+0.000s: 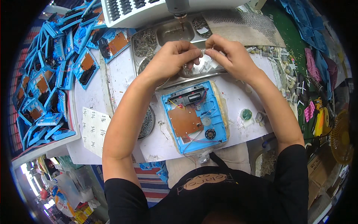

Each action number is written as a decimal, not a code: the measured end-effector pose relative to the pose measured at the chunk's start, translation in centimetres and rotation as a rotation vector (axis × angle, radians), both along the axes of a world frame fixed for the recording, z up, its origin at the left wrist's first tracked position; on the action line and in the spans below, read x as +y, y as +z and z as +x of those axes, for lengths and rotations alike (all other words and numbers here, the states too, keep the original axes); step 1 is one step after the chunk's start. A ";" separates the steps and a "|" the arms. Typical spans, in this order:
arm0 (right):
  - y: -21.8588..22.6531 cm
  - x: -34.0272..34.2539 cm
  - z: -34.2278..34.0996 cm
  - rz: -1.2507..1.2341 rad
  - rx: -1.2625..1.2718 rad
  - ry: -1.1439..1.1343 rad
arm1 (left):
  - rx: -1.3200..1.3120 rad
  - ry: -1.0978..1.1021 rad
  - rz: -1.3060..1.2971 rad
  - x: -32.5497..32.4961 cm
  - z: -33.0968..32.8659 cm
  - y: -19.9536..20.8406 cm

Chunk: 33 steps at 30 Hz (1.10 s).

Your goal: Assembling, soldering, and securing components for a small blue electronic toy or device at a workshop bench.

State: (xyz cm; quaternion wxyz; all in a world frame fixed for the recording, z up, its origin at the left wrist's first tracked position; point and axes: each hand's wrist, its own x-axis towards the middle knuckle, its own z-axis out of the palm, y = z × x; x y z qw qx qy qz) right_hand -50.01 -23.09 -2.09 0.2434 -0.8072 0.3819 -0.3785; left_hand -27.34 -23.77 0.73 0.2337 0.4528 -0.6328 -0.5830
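My left hand (172, 58) and my right hand (231, 56) meet above a metal tray (161, 23), fingertips pinching a small silvery metal part (203, 51) between them. Below the hands an open blue plastic case (194, 116) lies on a pad on the table, showing a brown circuit board (184, 121), a black component, a small round speaker and thin red wires. The tray's compartments hold heaps of small metal screws and springs (144, 42).
A large pile of the same blue cases (48, 86) covers the table's left side. A white machine with a hanging driver bit (179, 10) stands behind the tray. A round dish of small parts (147, 123) sits by my left arm. Tools and a fan (340, 137) clutter the right.
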 end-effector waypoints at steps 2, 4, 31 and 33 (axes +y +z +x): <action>0.1 0.1 -0.3 -0.294 0.160 -0.079 | 0.093 -0.025 0.157 -0.1 -0.1 0.2; 0.4 0.6 -0.2 -0.398 0.181 -0.101 | 0.191 -0.065 0.275 -0.1 -0.2 0.0; 2.0 0.9 0.8 0.856 -0.324 0.021 | -0.050 0.064 -0.470 0.7 -1.5 -0.7; 1.9 0.7 0.4 0.825 -0.349 0.042 | -0.007 0.112 -0.420 0.6 -1.5 -0.4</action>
